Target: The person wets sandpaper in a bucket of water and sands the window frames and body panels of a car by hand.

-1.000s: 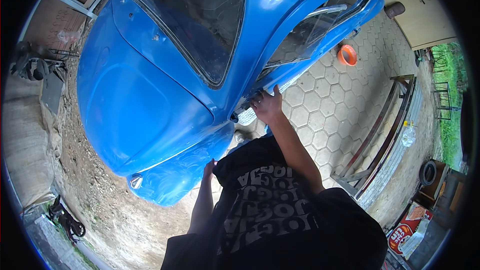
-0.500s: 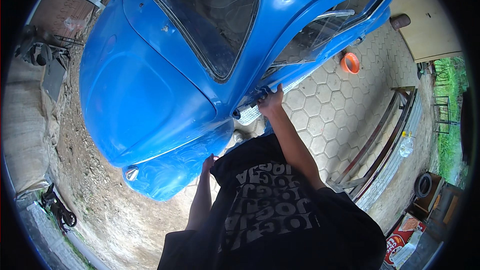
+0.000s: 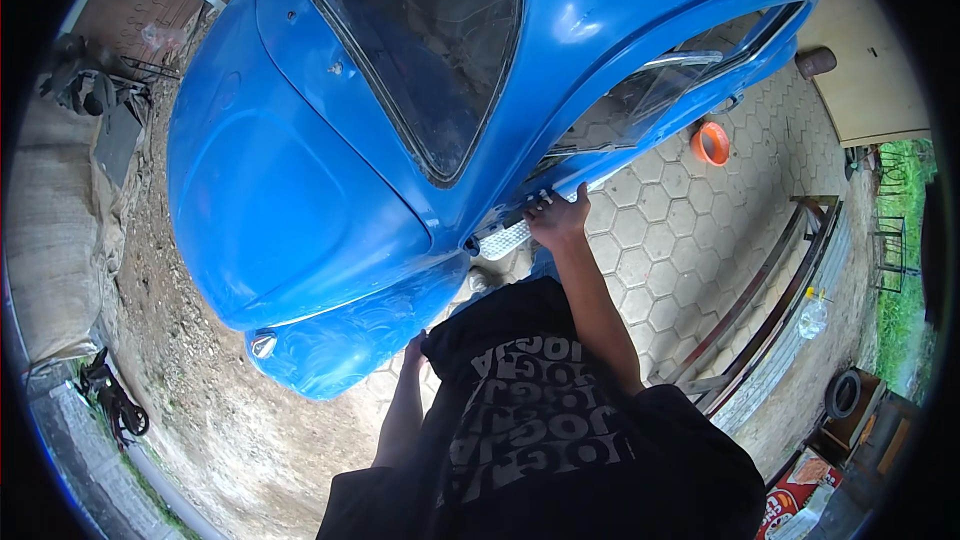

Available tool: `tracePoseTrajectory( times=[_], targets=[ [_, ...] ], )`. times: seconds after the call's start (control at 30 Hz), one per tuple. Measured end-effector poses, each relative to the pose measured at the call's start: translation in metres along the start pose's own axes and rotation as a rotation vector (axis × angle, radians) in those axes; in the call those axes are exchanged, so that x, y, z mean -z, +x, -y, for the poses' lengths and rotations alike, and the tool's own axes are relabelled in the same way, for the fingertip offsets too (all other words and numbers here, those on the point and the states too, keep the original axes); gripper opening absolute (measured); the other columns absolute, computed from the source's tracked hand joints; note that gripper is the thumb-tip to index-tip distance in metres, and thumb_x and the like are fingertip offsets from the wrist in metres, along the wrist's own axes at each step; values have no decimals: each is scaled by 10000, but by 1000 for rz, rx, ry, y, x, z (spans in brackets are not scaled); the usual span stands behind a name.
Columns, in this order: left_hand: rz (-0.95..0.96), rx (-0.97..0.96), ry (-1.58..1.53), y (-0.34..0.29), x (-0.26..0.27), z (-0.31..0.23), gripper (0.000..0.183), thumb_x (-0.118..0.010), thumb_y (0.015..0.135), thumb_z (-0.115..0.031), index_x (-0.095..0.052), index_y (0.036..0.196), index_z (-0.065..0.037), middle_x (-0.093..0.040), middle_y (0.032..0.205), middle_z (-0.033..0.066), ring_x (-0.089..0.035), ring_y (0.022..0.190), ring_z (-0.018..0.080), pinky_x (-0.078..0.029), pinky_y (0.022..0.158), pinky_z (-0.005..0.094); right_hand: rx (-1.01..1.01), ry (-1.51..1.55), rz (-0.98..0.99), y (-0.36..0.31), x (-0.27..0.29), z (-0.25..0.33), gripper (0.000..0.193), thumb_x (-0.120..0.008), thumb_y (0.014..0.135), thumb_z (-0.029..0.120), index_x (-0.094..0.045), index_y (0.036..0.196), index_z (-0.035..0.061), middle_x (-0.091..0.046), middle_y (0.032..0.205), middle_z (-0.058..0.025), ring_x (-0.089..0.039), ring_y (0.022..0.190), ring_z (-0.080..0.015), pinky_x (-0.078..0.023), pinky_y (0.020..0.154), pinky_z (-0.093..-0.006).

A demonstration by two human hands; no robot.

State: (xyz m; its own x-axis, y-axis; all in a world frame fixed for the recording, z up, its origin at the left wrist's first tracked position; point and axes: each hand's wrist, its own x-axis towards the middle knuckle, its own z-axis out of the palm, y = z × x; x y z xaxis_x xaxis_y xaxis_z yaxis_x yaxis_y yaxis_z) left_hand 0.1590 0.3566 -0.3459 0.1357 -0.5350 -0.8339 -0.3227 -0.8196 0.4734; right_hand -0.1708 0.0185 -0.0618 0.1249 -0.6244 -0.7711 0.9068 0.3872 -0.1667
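As I view it remotely, right fingers (image 3: 540, 208) are part-spread, no hold visible | blue car (image 3: 300, 190): side just beyond them, contact unclear | left fingers (image 3: 417, 344): by black shirt (image 3: 640, 440), grip unclear | done: reach to car's side | outstanding: I cannot tell

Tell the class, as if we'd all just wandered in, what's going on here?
A person in a black shirt stands beside a blue car. Their right hand is at the car's side, below the side window, with the thumb spread away from the fingers; contact is hard to confirm. The left hand is low by the shirt's edge, and its grip cannot be made out. An orange bucket sits on the paving.
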Motion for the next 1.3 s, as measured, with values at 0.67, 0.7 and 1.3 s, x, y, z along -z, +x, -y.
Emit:
tracePoseTrajectory(
  times=[0.67, 0.7, 1.3],
  targets=[
    [47, -121, 15, -63, 5, -222, 453, -338, 965, -384, -650, 1020, -61, -623, 809, 101, -599, 675, 194, -470, 624, 306, -226, -118, -469, 71, 92, 13, 480, -588, 749, 201, -430, 1196, 127, -432, 1175, -103, -390, 1146, -271, -297, 1003, -559],
    [63, -106, 7, -66, 0, -235, 449, -340, 963, -382, -649, 1018, -62, -623, 800, 100, -599, 660, 189, -469, 617, 305, -231, -52, -370, 80, 112, 13, 369, -591, 753, 150, -478, 1104, 121, -462, 1125, -80, -409, 1144, -266, -304, 1007, -560],
    [191, -106, -164, -101, 7, -212, 366, -373, 970, -343, -631, 1058, -99, -614, 865, 45, -573, 670, 129, -459, 610, 270, 299, -721, -275, -24, 108, 22, 381, -698, 789, 190, -524, 1110, 81, -586, 922, -53, -597, 731, -156, -513, 702, -307]
  ],
)
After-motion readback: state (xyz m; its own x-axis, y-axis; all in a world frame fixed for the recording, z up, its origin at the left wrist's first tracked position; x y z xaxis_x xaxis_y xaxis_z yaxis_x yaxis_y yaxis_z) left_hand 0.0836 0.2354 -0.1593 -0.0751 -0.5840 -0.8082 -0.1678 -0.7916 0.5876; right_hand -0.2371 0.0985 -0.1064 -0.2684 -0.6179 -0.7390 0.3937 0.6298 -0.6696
